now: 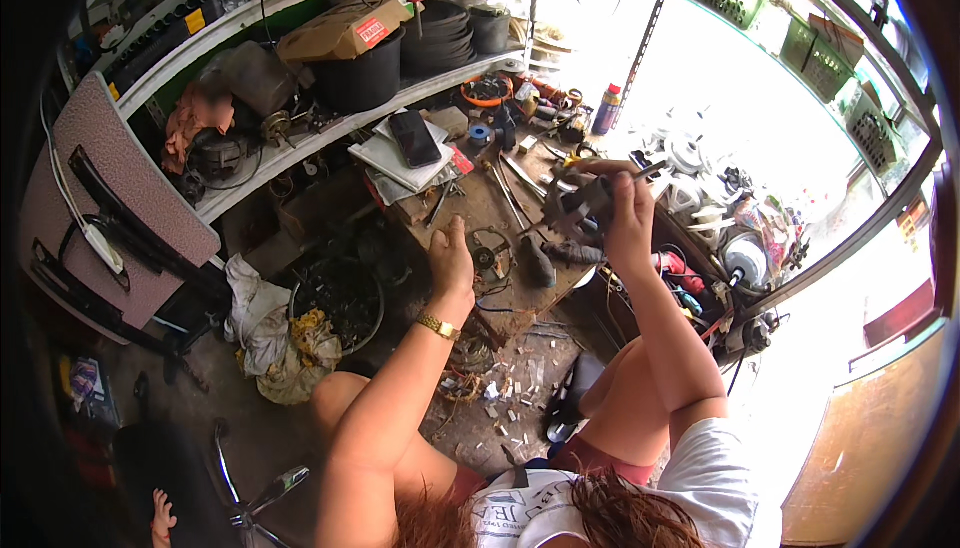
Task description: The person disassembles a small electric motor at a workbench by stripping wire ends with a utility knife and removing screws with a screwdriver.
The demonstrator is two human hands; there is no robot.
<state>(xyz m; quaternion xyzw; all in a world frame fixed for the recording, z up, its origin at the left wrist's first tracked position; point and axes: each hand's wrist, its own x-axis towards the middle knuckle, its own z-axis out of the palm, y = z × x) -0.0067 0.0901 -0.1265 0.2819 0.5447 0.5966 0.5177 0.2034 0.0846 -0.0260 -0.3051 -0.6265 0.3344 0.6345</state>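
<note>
My right hand is raised over the right side of the low wooden workbench, closed around a dark grey metal motor part. A thin shaft seems to stick out beside the fingers. Lower and to the left, my left hand hovers by the bench's left edge, thumb up and fingers apart, with nothing visible in it. Between the hands, a round metal frame lies on the bench. Just right of it is a dark tool handle, below the held part.
A phone rests on papers at the bench's back left. White plastic fan parts and a spray can stand right. A basin of dark scraps and rags sit left on the floor. Small pale pieces litter the floor below.
</note>
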